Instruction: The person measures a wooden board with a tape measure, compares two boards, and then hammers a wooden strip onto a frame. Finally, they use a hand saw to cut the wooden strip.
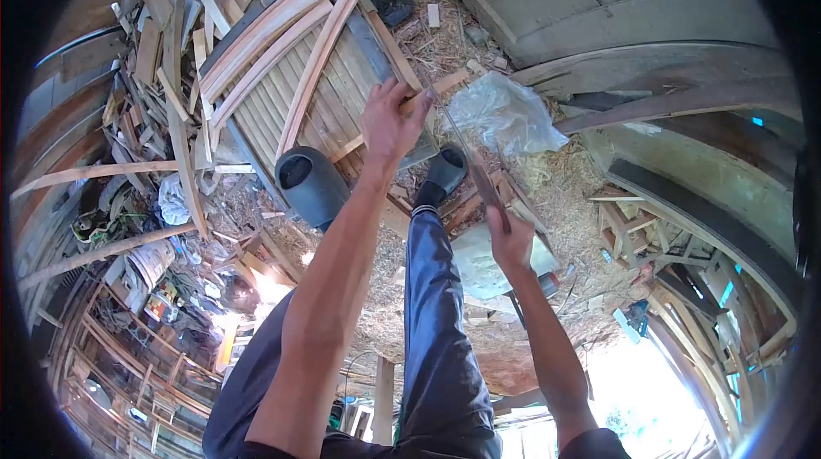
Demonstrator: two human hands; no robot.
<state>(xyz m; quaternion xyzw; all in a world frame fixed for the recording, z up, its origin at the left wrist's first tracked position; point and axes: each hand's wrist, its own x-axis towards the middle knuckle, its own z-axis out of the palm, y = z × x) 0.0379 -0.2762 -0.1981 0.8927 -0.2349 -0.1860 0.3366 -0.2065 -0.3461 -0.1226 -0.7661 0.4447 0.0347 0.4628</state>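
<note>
My left hand (395,123) is closed around a narrow wooden strip (453,80), which sticks out on both sides of the fist. In my right hand (511,241) is the wooden handle of a long, thin-bladed tool that looks like a handsaw (486,184), seen nearly edge-on. Its blade reaches up to the strip, close beside my left thumb. Below the left hand lies a slatted wooden panel (338,87) with several curved wood pieces (318,66) across it. My feet, in dark slippers (312,185), are at its near edge.
A heap of wood offcuts (175,57) lies at the upper left. Clear plastic sheeting (505,113) is crumpled right of the strip. Large curved boards (650,74) stand at the right. Sawdust and scraps cover the ground (573,194). A pale flat piece (492,258) lies below my right hand.
</note>
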